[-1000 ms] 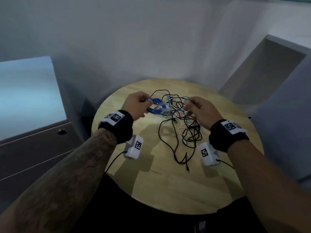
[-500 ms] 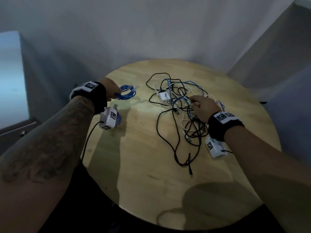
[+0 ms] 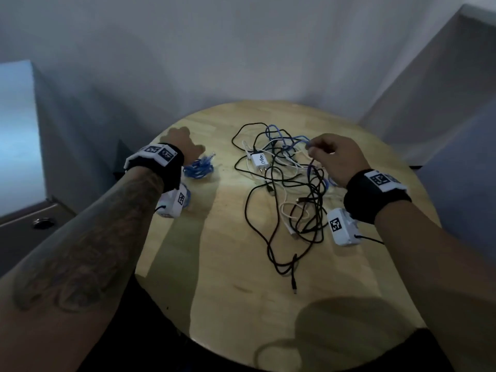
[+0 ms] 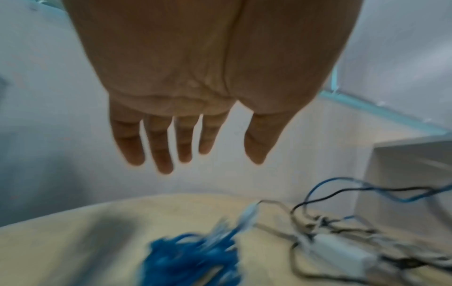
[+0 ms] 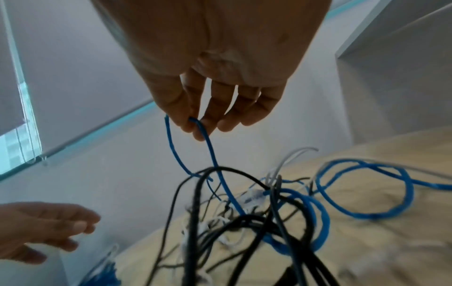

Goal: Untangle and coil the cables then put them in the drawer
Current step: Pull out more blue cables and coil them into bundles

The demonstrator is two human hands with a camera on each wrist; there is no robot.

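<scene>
While one blue coil [image 3: 198, 167] lies finished at centre left of the table [image 3: 228, 264], a second blue cable [image 5: 210, 154] is being drawn from the tangle [image 3: 290, 189].

It is pinched by the right hand [image 3: 335, 159] above the pile; the left hand [image 4: 195, 77] hangs spread and empty over the coil. Judged next: the strand must be threaded clear of the black leads, then wound. No open drawer is seen.

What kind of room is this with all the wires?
Probably a plain corner of a home or office room. There's a round wooden table by bare pale walls, a grey drawer cabinet beside it, and a tangle of cables with a white charger plug.
</scene>
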